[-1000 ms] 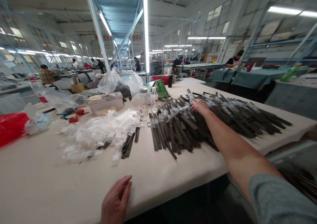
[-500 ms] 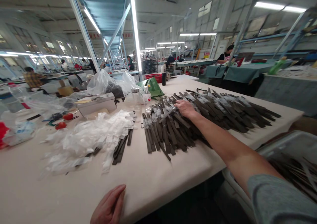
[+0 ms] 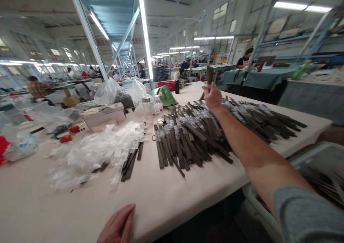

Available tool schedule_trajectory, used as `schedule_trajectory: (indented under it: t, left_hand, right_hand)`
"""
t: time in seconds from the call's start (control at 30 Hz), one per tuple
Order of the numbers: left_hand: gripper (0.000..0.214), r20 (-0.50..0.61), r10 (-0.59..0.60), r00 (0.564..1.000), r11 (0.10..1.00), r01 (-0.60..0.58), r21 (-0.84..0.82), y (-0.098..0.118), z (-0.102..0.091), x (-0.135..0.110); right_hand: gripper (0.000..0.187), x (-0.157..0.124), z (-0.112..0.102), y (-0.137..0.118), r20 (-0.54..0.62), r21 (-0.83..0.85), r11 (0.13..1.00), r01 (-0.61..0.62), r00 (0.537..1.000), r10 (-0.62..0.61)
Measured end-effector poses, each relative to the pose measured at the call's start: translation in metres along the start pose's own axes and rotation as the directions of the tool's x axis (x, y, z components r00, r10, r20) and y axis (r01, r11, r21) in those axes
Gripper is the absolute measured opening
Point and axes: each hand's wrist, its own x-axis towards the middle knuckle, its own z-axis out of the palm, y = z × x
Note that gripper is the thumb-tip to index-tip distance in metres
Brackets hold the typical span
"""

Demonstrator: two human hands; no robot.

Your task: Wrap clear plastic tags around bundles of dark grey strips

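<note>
well, the right hand [image 3: 213, 97] is raised above the far edge of a heap of dark flat files [image 3: 193, 137], its fingers [image 3: 210, 92] closed around a single dark file [image 3: 209, 74]. that file stands almost upright, long axis pointing at the ceiling, clear of the heap. the left hand [image 3: 116, 225] lies well apart at the near edge of the bench [image 3: 80, 210], its fingers flat and loose, gripping nothing. most files in the heap carry white bands and lie crisscrossed, running roughly near to far on the left and fanning out rightward on the far side. just right of the right arm, below the bench edge, a grey plastic crate [image 3: 319, 151] holds more thin dark bars [image 3: 321, 185]. left of the heap, a small bundle of bare files [image 3: 130, 166] lies against a pile of white wrappers [image 3: 94, 160]. farther off stand a glass jar [image 3: 146, 105], a plastic bottle [image 3: 158, 105] and a green bag [image 3: 165, 95].
</note>
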Motion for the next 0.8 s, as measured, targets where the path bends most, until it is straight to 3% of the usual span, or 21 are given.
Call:
schedule_trajectory:
  t: [0.07,0.17,0.27,0.37,0.47,0.57,0.63,0.7,0.8]
  left_hand:
    - [0.025,-0.021,-0.041,0.999,0.999,0.041,-0.004,0.014,-0.001,0.000]
    - [0.022,-0.047,-0.054,0.997,0.998,0.054,-0.018,0.030,0.000,0.004]
    - [0.020,-0.059,-0.064,0.996,0.998,0.063,-0.020,0.036,0.000,0.009]
    - [0.019,-0.057,-0.069,0.996,0.997,0.068,-0.028,0.039,0.000,0.009]
    - [0.018,-0.053,-0.075,0.996,0.997,0.073,-0.041,0.040,-0.001,0.008]
    - [0.018,-0.061,-0.080,0.995,0.996,0.077,-0.046,0.040,-0.001,0.007]
    - [0.019,-0.070,-0.081,0.994,0.996,0.078,-0.049,0.041,0.000,0.007]
    - [0.019,-0.077,-0.073,0.994,0.997,0.070,-0.045,0.042,-0.001,0.008]
    - [0.019,-0.097,-0.049,0.994,0.999,0.047,-0.023,0.043,-0.001,0.010]
  right_hand:
    - [0.045,0.003,-0.013,0.006,-0.022,-0.187,0.981,-0.047,0.999,0.043]
    - [0.039,-0.003,-0.015,0.012,0.041,-0.250,0.968,-0.029,0.998,0.040]
    - [0.040,-0.019,-0.001,0.002,0.091,-0.230,0.969,0.089,0.993,-0.069]
    - [0.038,-0.045,0.024,-0.030,0.175,-0.164,0.945,0.282,0.952,-0.253]
    - [0.034,-0.084,0.061,-0.078,0.296,-0.024,0.852,0.523,0.818,-0.493]
    - [0.032,-0.129,0.102,-0.129,0.413,0.172,0.690,0.703,0.585,-0.698]
    - [0.036,-0.158,0.126,-0.161,0.448,0.278,0.601,0.749,0.452,-0.771]
    - [0.037,-0.180,0.145,-0.189,0.454,0.339,0.557,0.758,0.386,-0.803]
    - [0.028,-0.201,0.165,-0.221,0.454,0.380,0.533,0.756,0.349,-0.820]
